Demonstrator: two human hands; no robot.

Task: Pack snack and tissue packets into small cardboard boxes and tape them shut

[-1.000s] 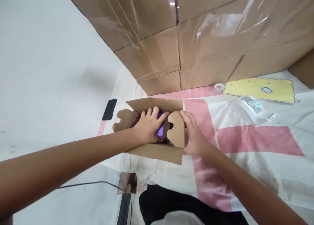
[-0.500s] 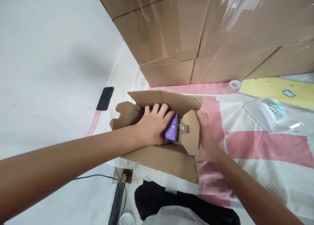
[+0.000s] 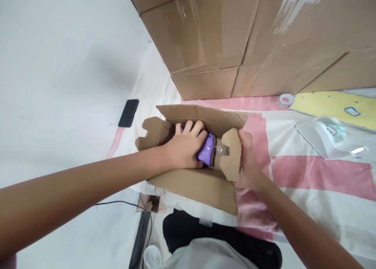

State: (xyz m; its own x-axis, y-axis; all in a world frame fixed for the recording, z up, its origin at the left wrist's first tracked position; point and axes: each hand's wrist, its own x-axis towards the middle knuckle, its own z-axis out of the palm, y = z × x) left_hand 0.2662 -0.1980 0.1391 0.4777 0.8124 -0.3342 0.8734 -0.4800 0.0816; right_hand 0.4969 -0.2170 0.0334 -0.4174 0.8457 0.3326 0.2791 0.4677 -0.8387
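A small open cardboard box (image 3: pixel 194 185) lies on a pink and white cloth in front of me. My left hand (image 3: pixel 183 149) reaches into it and is closed over a purple wrapped object (image 3: pixel 206 151) with a clear glass-like end. My right hand (image 3: pixel 249 163) grips the box's right side flap (image 3: pixel 231 159) from outside, thumb on the flap's top edge. The rest of the purple object is hidden under my left hand.
Large taped cardboard cartons (image 3: pixel 249 38) are stacked just behind the box. A black phone (image 3: pixel 128 112) lies on the white floor at left. A tape roll (image 3: pixel 286 99), a yellow sheet (image 3: pixel 335 104) and a clear plastic packet (image 3: pixel 326 138) lie at right. A cable (image 3: pixel 117 203) runs near my knees.
The view has tilted down and moved closer. The box's right flap now stands more upright in my right hand, and my left hand has pressed the purple object a little deeper into the box.
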